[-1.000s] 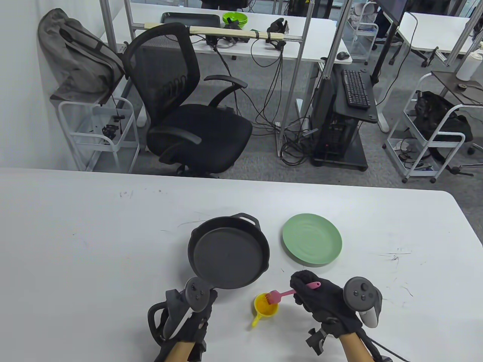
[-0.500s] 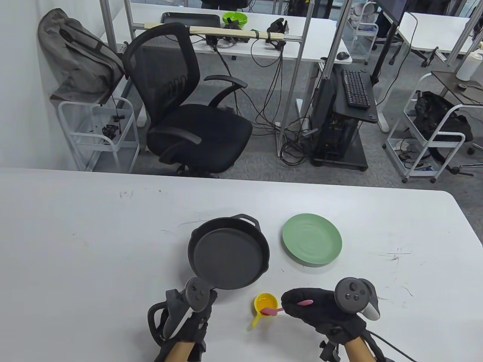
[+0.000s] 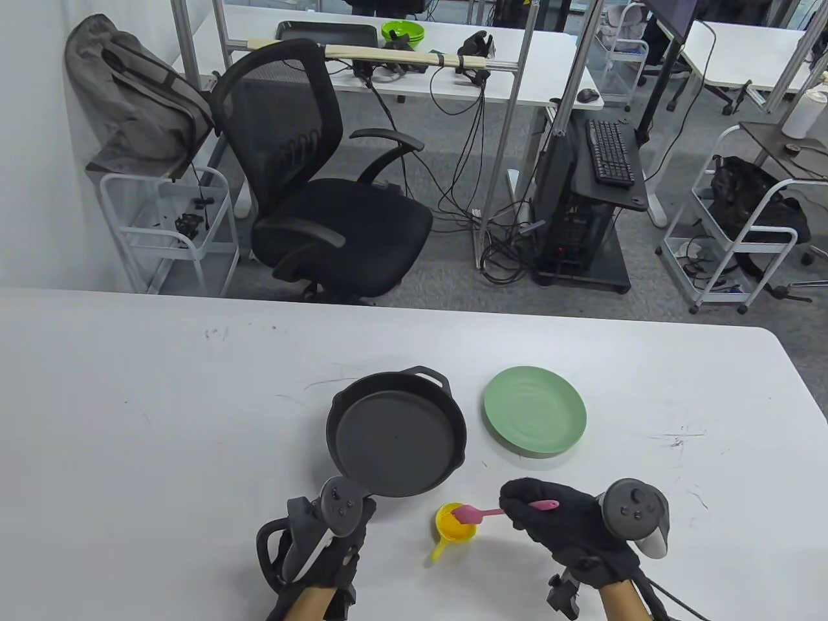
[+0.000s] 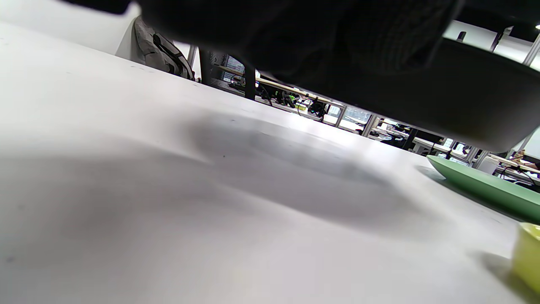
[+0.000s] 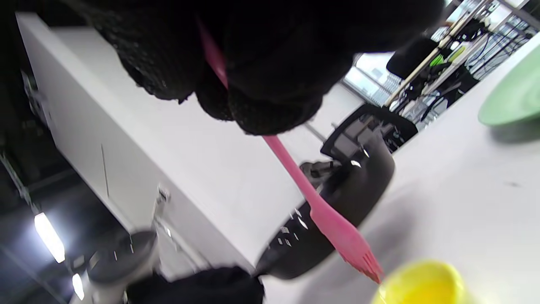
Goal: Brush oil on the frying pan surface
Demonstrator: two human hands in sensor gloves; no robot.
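Note:
The black cast-iron frying pan (image 3: 396, 440) is at the table's near middle. My left hand (image 3: 326, 550) is at its near end and grips the handle, which is hidden under the tracker. In the left wrist view the pan's underside (image 4: 464, 105) hangs a little above the table. My right hand (image 3: 537, 511) pinches the handle of a pink silicone brush (image 3: 475, 515). The brush head is just over a small yellow cup of oil (image 3: 455, 527). In the right wrist view the bristles (image 5: 360, 257) are right above the cup's rim (image 5: 422, 283).
A green plate (image 3: 535, 419) lies to the right of the pan, and its edge shows in the left wrist view (image 4: 476, 185). The white table (image 3: 162, 420) stretches left and far. An office chair and carts stand beyond the far edge.
The brush head dipped low into the yellow cup, then rose to just over its rim. My right hand shifted back right and up. The pan moved slightly to the right.

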